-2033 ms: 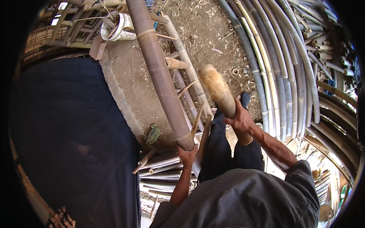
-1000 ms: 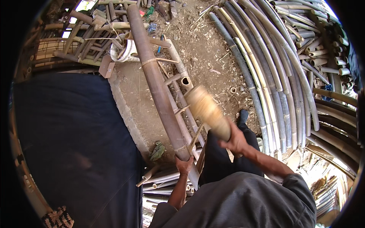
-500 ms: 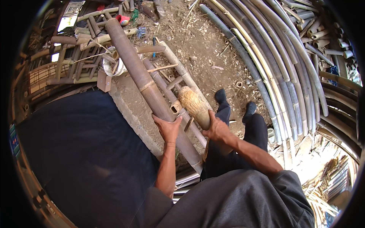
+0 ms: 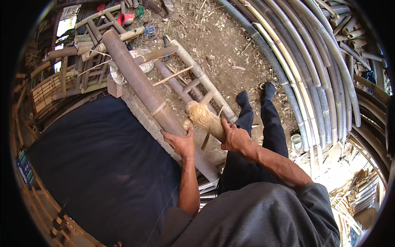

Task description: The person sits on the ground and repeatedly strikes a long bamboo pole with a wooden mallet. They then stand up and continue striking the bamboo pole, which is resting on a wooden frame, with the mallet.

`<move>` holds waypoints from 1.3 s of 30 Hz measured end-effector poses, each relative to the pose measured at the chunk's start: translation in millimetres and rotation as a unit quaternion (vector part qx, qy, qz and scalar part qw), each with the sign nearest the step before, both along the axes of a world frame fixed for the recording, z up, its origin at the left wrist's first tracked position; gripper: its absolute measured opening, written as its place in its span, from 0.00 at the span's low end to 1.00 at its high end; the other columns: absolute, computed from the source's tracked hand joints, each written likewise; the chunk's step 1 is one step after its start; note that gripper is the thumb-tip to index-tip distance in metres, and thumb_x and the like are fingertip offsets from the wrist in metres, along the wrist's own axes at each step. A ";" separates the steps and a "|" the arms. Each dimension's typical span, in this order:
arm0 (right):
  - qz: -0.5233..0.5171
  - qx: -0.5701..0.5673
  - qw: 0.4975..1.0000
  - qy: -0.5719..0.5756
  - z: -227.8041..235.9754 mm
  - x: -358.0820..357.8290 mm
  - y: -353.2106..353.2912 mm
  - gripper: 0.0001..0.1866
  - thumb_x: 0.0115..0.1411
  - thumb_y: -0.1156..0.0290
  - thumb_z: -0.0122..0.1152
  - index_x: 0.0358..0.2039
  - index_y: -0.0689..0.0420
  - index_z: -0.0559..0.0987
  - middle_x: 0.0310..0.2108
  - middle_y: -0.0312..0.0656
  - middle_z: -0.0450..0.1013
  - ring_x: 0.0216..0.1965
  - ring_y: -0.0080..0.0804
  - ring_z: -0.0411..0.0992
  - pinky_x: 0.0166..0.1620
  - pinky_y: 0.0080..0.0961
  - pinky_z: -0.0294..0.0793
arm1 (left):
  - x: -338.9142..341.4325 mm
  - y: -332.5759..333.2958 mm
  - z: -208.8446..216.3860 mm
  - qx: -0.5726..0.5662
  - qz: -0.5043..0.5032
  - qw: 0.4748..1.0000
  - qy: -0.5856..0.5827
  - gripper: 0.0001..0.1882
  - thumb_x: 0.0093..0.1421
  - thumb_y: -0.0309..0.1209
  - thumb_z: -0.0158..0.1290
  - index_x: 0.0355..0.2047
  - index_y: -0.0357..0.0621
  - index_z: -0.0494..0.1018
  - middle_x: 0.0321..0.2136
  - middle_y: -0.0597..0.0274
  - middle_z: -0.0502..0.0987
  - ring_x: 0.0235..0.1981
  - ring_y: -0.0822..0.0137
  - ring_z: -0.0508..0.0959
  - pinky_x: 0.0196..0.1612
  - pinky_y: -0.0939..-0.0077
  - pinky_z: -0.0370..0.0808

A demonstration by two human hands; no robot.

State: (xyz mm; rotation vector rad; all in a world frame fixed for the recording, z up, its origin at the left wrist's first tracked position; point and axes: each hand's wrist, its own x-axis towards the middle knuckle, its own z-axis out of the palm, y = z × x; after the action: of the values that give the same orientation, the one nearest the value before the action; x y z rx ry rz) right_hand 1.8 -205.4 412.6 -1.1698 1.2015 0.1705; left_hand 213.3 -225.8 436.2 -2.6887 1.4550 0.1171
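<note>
My left hand (image 4: 180,142) is wrapped round the side of a thick brown bamboo pole (image 4: 142,90), which slants from upper left down toward my legs. In my right hand (image 4: 236,136) is a short, thick bamboo mallet (image 4: 210,121) with a fibrous, frayed tan head. That head is beside the pole, just above my left hand, over a short bamboo crosspiece (image 4: 208,96); whether they touch I cannot tell. Another bamboo crosspiece (image 4: 158,53) reaches the pole farther up. Beyond the mallet lies a ladder-like bamboo frame (image 4: 201,78).
Long bamboo poles (image 4: 288,78) lie in a curved-looking row on the right. A black cloth (image 4: 98,164) spreads at left. Bamboo frames (image 4: 88,61), a white sack (image 4: 140,70) and a red container (image 4: 125,19) stand at upper left. Chips litter the dirt ground (image 4: 218,45).
The mallet's head has shifted left and slightly down toward the pole, over the short crosspiece. The pole's upper end has moved left in view, and my feet appear higher.
</note>
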 end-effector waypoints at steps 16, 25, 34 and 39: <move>-0.067 0.034 0.997 0.025 -15.4 -92.6 -35.7 0.58 0.48 0.53 0.70 0.71 0.55 0.45 0.54 0.64 0.70 0.52 0.58 0.73 0.56 0.43 0.73 | -1.6 -11.8 9.4 0.027 0.093 0.995 0.035 0.65 0.39 0.44 0.74 0.69 0.36 0.43 0.63 0.36 0.59 0.63 0.39 0.63 0.62 0.53 0.65; 0.015 -0.259 0.957 -0.128 57.8 -32.0 -88.9 0.61 0.46 0.60 0.75 0.73 0.42 0.44 0.48 0.55 0.67 0.42 0.54 0.76 0.45 0.42 0.82 | 8.2 -6.8 -1.7 0.007 0.059 0.998 0.030 0.66 0.39 0.43 0.73 0.69 0.38 0.42 0.59 0.37 0.62 0.60 0.40 0.66 0.60 0.51 0.66; 0.137 -0.415 0.899 -0.009 57.3 87.6 -112.9 0.43 0.64 0.66 0.53 0.73 0.26 0.43 0.44 0.50 0.67 0.40 0.45 0.74 0.37 0.35 0.79 | 45.6 12.4 -50.5 -0.038 0.026 0.996 0.078 0.48 0.48 0.38 0.68 0.62 0.34 0.51 0.51 0.44 0.64 0.55 0.47 0.68 0.59 0.55 0.67; 0.131 -0.460 0.866 -0.143 82.8 70.0 -125.1 0.45 0.62 0.68 0.54 0.73 0.25 0.42 0.44 0.49 0.66 0.40 0.45 0.73 0.38 0.37 0.80 | 14.1 8.0 -18.1 -0.262 0.213 0.682 0.649 0.42 0.63 0.40 0.56 0.69 0.51 0.43 0.57 0.53 0.62 0.62 0.63 0.62 0.63 0.56 0.64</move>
State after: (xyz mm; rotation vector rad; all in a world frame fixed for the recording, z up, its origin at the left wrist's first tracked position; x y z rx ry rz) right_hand 71.8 -330.6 495.4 -2.1103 0.8391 -0.4197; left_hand 227.4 -217.8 418.1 -3.3949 0.8577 2.3744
